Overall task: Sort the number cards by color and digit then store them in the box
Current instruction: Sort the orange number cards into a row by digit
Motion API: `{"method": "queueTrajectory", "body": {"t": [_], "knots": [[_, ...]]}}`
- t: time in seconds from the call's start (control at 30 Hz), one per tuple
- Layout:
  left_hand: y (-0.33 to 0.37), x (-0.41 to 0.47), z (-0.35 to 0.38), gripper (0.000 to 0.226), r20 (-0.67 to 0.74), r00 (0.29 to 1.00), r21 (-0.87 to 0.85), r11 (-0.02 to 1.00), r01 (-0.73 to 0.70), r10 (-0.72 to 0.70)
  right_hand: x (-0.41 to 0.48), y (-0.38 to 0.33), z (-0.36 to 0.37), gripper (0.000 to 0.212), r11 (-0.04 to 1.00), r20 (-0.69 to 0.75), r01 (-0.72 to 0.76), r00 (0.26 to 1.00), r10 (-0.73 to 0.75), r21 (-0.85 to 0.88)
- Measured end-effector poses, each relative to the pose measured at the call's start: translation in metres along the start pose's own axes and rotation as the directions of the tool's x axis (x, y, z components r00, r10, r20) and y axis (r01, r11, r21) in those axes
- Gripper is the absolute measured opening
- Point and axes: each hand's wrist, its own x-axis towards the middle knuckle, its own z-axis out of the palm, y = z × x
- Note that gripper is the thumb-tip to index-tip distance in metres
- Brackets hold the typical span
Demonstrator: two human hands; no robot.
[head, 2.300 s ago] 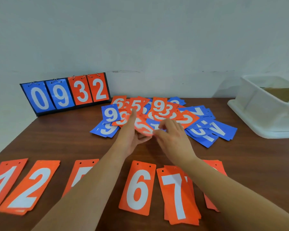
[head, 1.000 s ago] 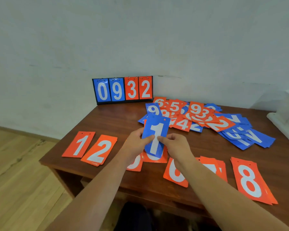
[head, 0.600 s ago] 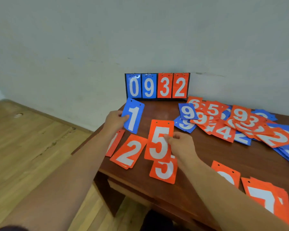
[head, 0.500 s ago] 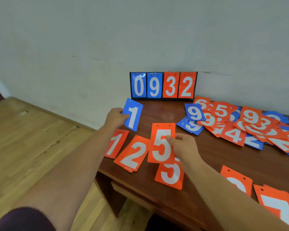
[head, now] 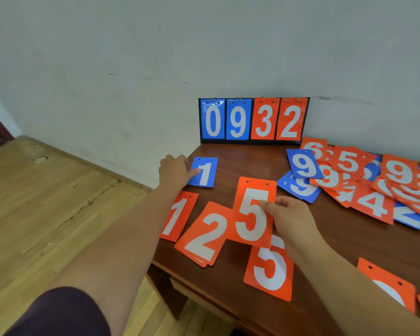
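Note:
My left hand [head: 175, 171] presses a blue 1 card [head: 204, 172] flat on the table near its far left corner, thumb on the card's left edge. My right hand [head: 290, 218] holds an orange 5 card [head: 251, 212] upright-facing just above the table. Under it lies another orange 5 card [head: 270, 272]. An orange 1 card [head: 178, 215] and an orange 2 card [head: 205, 235] lie along the left front. A mixed heap of orange and blue cards [head: 364, 183] covers the right side. The box is out of view.
A flip scoreboard [head: 254, 120] reading 0932 stands against the wall at the back. More orange cards [head: 386, 286] lie at the lower right. The table's left edge [head: 160, 265] drops to a wooden floor [head: 46, 214].
Both hands lifted a blue 1 and an orange 5 from the heap and split them. The left hand carried the blue 1 left and lowered it flat onto the table. My view swung left.

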Motion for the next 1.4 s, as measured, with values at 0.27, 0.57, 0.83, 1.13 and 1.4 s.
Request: {"method": "queueTrajectory", "body": {"t": [0.27,0.57,0.83,1.13,1.4], "knots": [[0.060,-0.062,-0.042,0.020,0.019,0.992,-0.476,0.874,-0.097,0.121,-0.012,-0.010,-0.031,0.008,0.992,-0.065,-0.041,0.997,0.049,0.119],[0.127,-0.172,-0.050,0.034,0.361,0.865,-0.769,0.636,0.065,0.348,-0.040,-0.013,-0.058,0.019,0.994,-0.148,0.056,0.988,-0.042,0.091],[0.124,-0.216,-0.044,0.039,0.268,0.894,-0.658,0.746,-0.104,0.360,-0.057,0.021,-0.082,0.050,0.910,-0.080,0.275,0.946,-0.313,-0.312],[0.098,-0.235,-0.021,0.050,0.193,0.915,-0.314,0.905,-0.285,0.355,-0.050,0.055,-0.043,0.044,0.752,0.064,0.286,0.949,-0.310,-0.593],[0.095,-0.234,-0.003,0.029,0.155,0.918,-0.196,0.922,-0.333,0.364,-0.056,0.068,-0.046,0.044,0.595,0.064,0.275,0.934,-0.351,-0.756]]}}
